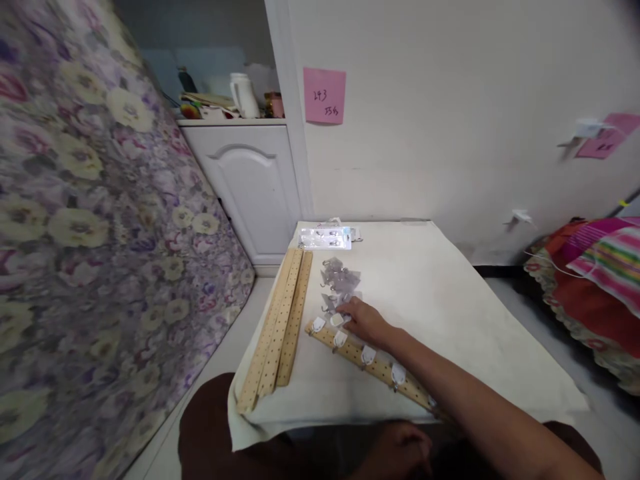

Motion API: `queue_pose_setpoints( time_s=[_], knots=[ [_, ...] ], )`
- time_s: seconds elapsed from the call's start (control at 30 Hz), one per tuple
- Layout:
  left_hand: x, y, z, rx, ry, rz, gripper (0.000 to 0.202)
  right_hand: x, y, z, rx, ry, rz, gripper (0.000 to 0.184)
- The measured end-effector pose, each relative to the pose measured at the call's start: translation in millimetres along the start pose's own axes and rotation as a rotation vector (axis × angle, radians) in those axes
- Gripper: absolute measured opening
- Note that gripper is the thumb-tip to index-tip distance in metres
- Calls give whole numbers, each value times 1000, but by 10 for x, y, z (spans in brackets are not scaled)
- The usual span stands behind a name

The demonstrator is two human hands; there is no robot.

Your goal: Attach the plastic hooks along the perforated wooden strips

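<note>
My right hand (369,321) reaches over the cloth-covered table. Its thumb and fingers are pinched at the edge of a pile of clear square pieces with small metal hooks (340,279). A small white rounded piece (337,320) lies by the fingertips; whether the fingers grip it or a clear hook piece, I cannot tell. Just below lies a perforated wooden strip (353,351) bearing several white pieces with metal hooks (369,355). My forearm covers its far right end. Below the table's front edge, my left hand (403,445) rests in shadow, its fingers unclear.
Several perforated wooden strips (280,323) lie side by side along the table's left edge. A clear package (325,238) with small hooks is at the back of the white cloth (425,293). A floral curtain (125,233) hangs left; a cabinet (250,180) and wall stand behind.
</note>
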State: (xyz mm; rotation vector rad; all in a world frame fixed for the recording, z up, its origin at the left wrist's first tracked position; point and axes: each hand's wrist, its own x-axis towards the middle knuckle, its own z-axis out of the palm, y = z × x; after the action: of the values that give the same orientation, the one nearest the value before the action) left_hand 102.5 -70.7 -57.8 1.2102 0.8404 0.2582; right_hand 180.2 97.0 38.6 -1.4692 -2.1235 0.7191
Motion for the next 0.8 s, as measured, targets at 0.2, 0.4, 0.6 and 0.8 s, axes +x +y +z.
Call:
queue_pose_setpoints(
  time_s=[0.2, 0.4, 0.6, 0.8],
  knots=[
    [-14, -46, -69, 10, -7, 21, 24, 68, -1, 79, -32, -5, 12, 31],
    [-49, -30, -49, 28, -23, 14, 22, -14, 42, -28, 104, 66, 77, 26],
    [-133, 61, -57, 91, -98, 52, 21, -392, 92, -378, 463, -11, 140, 23],
    [-247, 293, -12, 155, -132, 99, 26, -1026, 51, -675, 1394, -168, 294, 23]
  ],
)
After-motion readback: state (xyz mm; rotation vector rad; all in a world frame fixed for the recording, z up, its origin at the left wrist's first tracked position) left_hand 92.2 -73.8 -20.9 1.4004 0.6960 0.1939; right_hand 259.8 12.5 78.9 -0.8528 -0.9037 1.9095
